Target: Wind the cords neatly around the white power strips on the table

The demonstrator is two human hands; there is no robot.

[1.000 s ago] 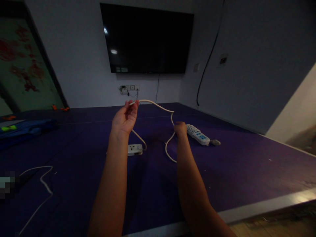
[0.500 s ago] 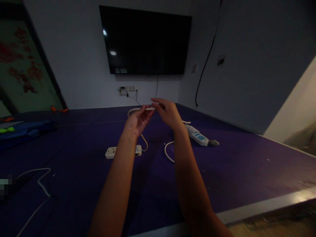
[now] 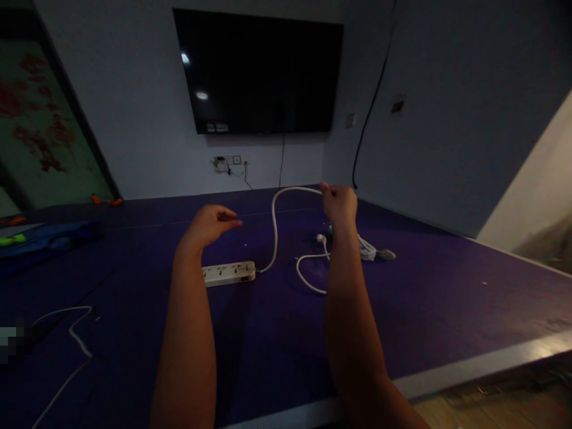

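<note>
My right hand [image 3: 339, 204] is raised over the purple surface and closed on the white cord [image 3: 274, 226] of a cream power strip [image 3: 227, 273]. The cord arches up from the strip's right end to that hand, and a loop of it with the plug [image 3: 320, 238] lies below. My left hand [image 3: 210, 224] hovers above the strip with fingers loosely curled, holding nothing. A second white power strip with blue sockets [image 3: 366, 248] lies just behind my right arm, partly hidden.
A dark TV [image 3: 259, 71] hangs on the far wall above wall sockets [image 3: 232, 161]. A blue bundle [image 3: 44, 235] lies at the far left. Another white cable [image 3: 74, 333] snakes at the near left. The surface's pale front edge [image 3: 469, 366] runs at lower right.
My left hand has let go of the cord and dropped to the left. My right hand has carried the cord up and to the right. The power strip is uncovered in full.
</note>
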